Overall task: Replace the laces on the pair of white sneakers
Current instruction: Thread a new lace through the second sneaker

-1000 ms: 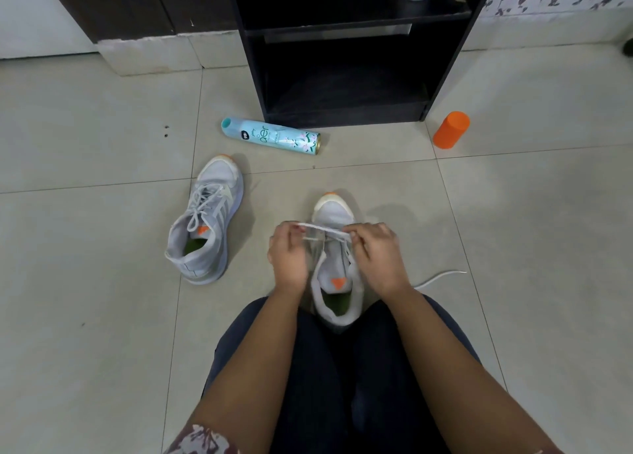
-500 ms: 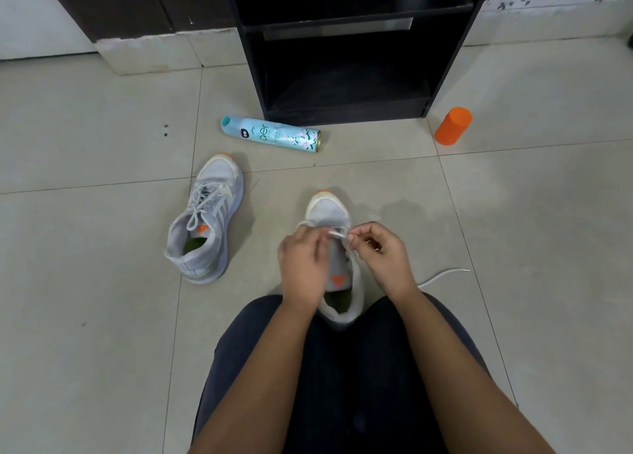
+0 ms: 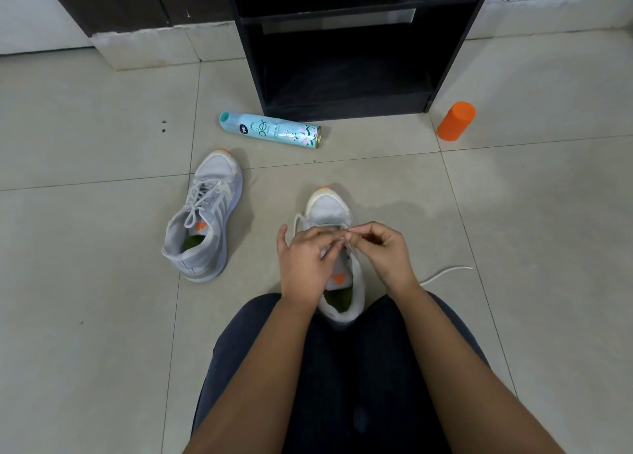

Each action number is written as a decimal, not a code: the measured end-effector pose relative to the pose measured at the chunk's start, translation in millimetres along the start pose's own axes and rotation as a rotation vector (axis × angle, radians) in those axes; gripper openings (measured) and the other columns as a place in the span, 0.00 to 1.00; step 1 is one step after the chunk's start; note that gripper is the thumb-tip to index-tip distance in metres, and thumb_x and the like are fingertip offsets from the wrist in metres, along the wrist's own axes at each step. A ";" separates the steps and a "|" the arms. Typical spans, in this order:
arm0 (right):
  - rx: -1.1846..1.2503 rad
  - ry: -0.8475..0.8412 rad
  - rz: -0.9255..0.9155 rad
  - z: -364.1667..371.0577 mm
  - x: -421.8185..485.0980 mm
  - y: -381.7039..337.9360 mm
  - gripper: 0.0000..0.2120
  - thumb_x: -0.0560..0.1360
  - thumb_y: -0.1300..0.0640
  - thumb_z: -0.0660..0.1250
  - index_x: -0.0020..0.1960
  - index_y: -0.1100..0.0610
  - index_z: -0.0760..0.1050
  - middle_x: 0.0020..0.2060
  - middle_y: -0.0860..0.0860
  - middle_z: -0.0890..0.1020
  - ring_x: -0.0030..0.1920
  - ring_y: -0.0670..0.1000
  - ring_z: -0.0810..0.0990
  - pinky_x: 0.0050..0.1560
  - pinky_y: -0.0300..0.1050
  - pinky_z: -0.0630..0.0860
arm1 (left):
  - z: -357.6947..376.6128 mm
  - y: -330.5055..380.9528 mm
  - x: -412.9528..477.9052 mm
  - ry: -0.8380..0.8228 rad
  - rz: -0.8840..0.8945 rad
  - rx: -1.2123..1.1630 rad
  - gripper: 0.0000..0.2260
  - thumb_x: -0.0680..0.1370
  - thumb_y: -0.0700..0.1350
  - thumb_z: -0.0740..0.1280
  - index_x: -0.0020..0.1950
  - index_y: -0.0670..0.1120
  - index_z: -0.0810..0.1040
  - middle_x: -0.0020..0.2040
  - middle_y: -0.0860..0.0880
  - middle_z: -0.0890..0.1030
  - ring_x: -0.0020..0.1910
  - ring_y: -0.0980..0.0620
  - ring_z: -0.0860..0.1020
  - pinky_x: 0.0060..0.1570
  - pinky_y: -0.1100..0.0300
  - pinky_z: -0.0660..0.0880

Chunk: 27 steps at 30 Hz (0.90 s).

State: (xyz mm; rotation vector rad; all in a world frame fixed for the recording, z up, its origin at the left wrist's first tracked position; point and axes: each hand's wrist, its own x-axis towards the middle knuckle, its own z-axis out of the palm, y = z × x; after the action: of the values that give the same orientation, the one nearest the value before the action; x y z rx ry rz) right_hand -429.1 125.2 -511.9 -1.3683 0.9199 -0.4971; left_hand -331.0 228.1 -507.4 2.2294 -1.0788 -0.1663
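We are sitting on the tiled floor point(image 3: 102, 316) with the near sneaker point(image 3: 328, 208) standing between our knees, toe pointing away from us. Our right hand point(image 3: 383, 249) is pinching the lace point(image 3: 445, 272) between thumb and forefinger just above the front eyelets. Our left hand point(image 3: 303, 261) is lying over the tongue with its fingers curled and thumb sticking out. Its fingertips are meeting the right hand's at the lace, but we cannot tell whether they are pinching it or only pressing on the upper. A loop of lace is showing at the left of the toe, and a loose end is trailing over the floor to our right. The far sneaker point(image 3: 205, 220) is lying well to the left, fully laced and tilted on its side. Beyond it a can point(image 3: 270, 130) is lying on its side before the black shelf point(image 3: 342, 104), and an orange bottle point(image 3: 455, 121) is standing right of the shelf.
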 end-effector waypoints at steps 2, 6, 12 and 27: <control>0.045 -0.008 0.032 -2.3 0.3 -0.6 0.05 0.73 0.68 0.70 0.48 0.66 0.81 0.37 0.49 0.84 0.39 0.41 0.81 0.44 0.33 0.75 | 2.4 -1.8 0.6 0.006 -0.008 -0.006 0.04 0.75 0.50 0.70 0.48 0.56 0.84 0.46 0.57 0.84 0.48 0.55 0.80 0.69 0.47 0.56; -0.302 0.038 0.055 -3.1 1.1 8.1 0.10 0.72 0.55 0.73 0.51 0.56 0.81 0.43 0.45 0.83 0.42 0.40 0.80 0.47 0.34 0.74 | 7.8 -5.6 4.0 0.034 -0.089 0.054 0.02 0.74 0.49 0.70 0.44 0.54 0.83 0.43 0.55 0.83 0.46 0.52 0.80 0.67 0.42 0.60; -0.540 -0.008 0.077 5.6 2.9 13.2 0.11 0.74 0.59 0.68 0.55 0.57 0.82 0.51 0.49 0.84 0.52 0.47 0.80 0.52 0.36 0.71 | 19.8 -3.7 8.6 -0.175 -0.149 0.273 0.07 0.77 0.51 0.64 0.48 0.56 0.83 0.49 0.54 0.81 0.54 0.50 0.76 0.69 0.46 0.53; -0.181 -0.019 0.257 1.4 8.0 19.2 0.09 0.73 0.66 0.65 0.44 0.57 0.83 0.37 0.51 0.81 0.40 0.49 0.76 0.44 0.46 0.73 | 28.6 -2.2 11.8 -0.138 -0.193 0.306 0.05 0.70 0.47 0.67 0.36 0.50 0.83 0.39 0.52 0.81 0.44 0.48 0.76 0.62 0.52 0.63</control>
State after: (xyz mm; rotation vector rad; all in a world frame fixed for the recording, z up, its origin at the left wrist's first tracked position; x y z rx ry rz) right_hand -427.3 123.3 -532.6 -1.3889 1.1281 -0.2080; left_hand -332.5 206.1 -529.2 2.6317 -1.0144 -0.2547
